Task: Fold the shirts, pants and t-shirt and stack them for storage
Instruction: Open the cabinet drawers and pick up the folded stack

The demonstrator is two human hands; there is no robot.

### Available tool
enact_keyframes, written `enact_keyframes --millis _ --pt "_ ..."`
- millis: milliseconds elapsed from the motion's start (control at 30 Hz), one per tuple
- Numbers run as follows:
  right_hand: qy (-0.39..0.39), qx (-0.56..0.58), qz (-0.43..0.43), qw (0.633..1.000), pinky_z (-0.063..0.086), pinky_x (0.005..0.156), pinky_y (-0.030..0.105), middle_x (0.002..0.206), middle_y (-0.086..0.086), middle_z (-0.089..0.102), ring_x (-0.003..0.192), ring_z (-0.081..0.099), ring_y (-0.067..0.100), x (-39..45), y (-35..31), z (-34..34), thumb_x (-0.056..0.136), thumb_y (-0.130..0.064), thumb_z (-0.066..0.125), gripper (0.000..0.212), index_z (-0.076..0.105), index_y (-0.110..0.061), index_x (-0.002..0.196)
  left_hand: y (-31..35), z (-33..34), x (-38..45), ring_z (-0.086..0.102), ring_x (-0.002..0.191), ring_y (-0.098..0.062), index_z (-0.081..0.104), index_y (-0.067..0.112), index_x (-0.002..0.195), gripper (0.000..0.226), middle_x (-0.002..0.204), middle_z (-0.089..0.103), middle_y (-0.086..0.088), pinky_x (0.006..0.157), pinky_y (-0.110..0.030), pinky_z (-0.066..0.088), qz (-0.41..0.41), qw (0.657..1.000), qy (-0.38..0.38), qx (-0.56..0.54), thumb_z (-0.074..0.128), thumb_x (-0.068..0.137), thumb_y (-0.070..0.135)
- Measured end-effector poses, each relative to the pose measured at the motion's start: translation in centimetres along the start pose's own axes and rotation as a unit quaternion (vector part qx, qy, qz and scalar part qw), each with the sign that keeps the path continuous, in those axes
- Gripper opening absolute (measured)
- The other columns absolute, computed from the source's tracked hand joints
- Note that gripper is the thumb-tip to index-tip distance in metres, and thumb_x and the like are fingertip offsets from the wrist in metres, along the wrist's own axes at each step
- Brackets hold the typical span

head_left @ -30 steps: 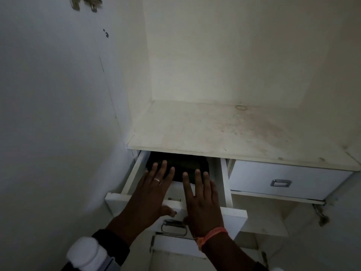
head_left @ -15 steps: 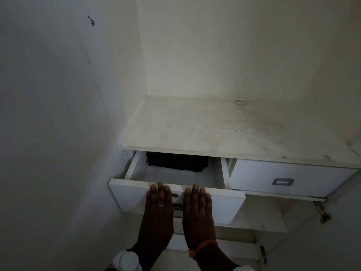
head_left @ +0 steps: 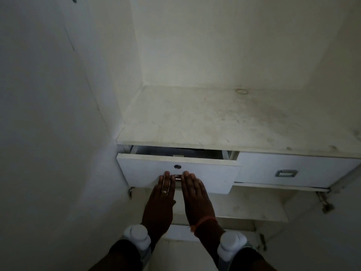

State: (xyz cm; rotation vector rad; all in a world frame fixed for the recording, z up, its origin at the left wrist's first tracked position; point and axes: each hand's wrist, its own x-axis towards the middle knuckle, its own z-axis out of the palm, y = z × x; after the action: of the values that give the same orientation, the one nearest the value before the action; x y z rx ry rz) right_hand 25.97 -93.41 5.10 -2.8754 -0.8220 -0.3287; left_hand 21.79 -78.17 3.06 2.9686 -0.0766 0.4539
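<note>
Both hands, the left hand (head_left: 163,194) and right hand (head_left: 194,194), lie flat with straight fingers against the white wooden drawer front (head_left: 205,173), gripping nothing, apparently to push squarely. The folded clothes, presumably inside under the stained white shelf (head_left: 214,122), are hidden.

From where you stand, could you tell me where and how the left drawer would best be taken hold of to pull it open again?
Probably by the metal handle low on the left drawer front, between the flat left hand and right hand. Come from the front, fingers hooked under it: the front is otherwise smooth apart from a small lock.
</note>
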Motion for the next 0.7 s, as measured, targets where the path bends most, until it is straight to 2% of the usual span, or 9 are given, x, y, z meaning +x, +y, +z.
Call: enact_keyframes --millis 100,267,400,467,533,567,633,700 --pt "-0.053 0.027 0.012 0.998 0.032 0.114 0.046 0.158 0.015 0.032 0.14 0.048 0.033 1.0 0.2 0.6 0.065 -0.001 0.074 0.1 0.027 -0.005 0.154 0.2 -0.2 1.8 0.028 0.153 -0.041 0.03 0.001 0.158 0.105 0.167 0.022 -0.025 0.119 -0.049 0.035 -0.026 0.998 -0.051 -0.015 0.088 0.077 0.035" --pt "-0.1 0.077 0.042 0.991 0.032 0.113 0.042 0.157 0.015 0.042 0.138 0.051 0.032 2.6 0.8 0.2 0.055 -0.018 0.092 0.143 -0.006 -0.006 0.16 0.7 -0.6 3.8 0.035 0.151 -0.039 0.032 0.003 0.159 0.11 0.168 0.022 -0.023 0.113 -0.048 0.044 -0.052 0.995 -0.085 -0.031 0.09 0.073 0.039" --pt "-0.11 0.078 0.041 0.99 0.032 0.111 0.042 0.158 0.014 0.032 0.137 0.051 0.032 4.1 1.7 0.5 0.042 -0.032 0.098 0.16 -0.008 -0.006 0.16 0.7 -0.6 5.2 0.043 0.146 -0.04 0.031 0.005 0.159 0.112 0.167 0.024 -0.021 0.107 -0.049 0.049 -0.052 0.994 -0.09 -0.036 0.092 0.071 0.038" --pt "-0.12 0.069 0.033 0.99 0.023 0.116 0.044 0.163 0.014 0.013 0.146 0.033 0.032 4.3 1.7 0.2 0.048 -0.039 0.097 0.161 -0.016 -0.008 0.159 0.6 -0.3 5.2 0.04 0.148 -0.04 0.023 0.007 0.161 0.114 0.169 0.019 -0.02 0.108 -0.049 0.048 -0.054 0.994 -0.081 -0.043 0.09 0.074 0.037" --pt "-0.146 0.073 0.038 0.986 -0.006 0.119 0.041 0.16 0.008 -0.028 0.151 -0.006 0.029 4.2 1.5 -0.1 0.075 -0.041 0.084 0.142 -0.033 -0.013 0.151 0.6 0.0 5.1 0.034 0.151 -0.04 0.012 0.01 0.163 0.113 0.171 0.008 -0.017 0.111 -0.05 0.046 -0.06 0.993 -0.084 -0.059 0.085 0.081 0.037" --pt "-0.158 0.079 0.031 0.984 -0.016 0.117 0.039 0.153 0.003 -0.041 0.147 -0.022 0.026 4.2 1.3 -0.1 0.086 -0.041 0.075 0.13 -0.036 -0.015 0.148 0.4 0.1 5.0 0.032 0.152 -0.04 0.01 0.011 0.163 0.111 0.171 0.004 -0.015 0.112 -0.05 0.045 -0.064 0.994 -0.075 -0.056 0.082 0.084 0.037" --pt "-0.165 0.071 0.027 0.983 -0.02 0.115 0.038 0.149 0.002 -0.047 0.141 -0.032 0.023 4.3 1.5 -0.3 0.092 -0.042 0.068 0.119 -0.035 -0.014 0.146 0.9 -0.2 5.1 0.027 0.154 -0.04 0.006 0.013 0.162 0.104 0.169 0.0 -0.012 0.117 -0.052 0.042 -0.068 0.992 -0.081 -0.063 0.076 0.09 0.037" --pt "-0.16 0.075 0.02 0.984 -0.018 0.116 0.038 0.151 0.003 -0.045 0.142 -0.031 0.023 4.1 1.5 -0.4 0.093 -0.041 0.065 0.116 -0.033 -0.012 0.146 0.8 -0.4 4.4 0.017 0.157 -0.039 -0.003 0.012 0.159 0.096 0.167 -0.007 -0.008 0.121 -0.055 0.035 -0.081 0.99 -0.099 -0.065 0.066 0.098 0.039"
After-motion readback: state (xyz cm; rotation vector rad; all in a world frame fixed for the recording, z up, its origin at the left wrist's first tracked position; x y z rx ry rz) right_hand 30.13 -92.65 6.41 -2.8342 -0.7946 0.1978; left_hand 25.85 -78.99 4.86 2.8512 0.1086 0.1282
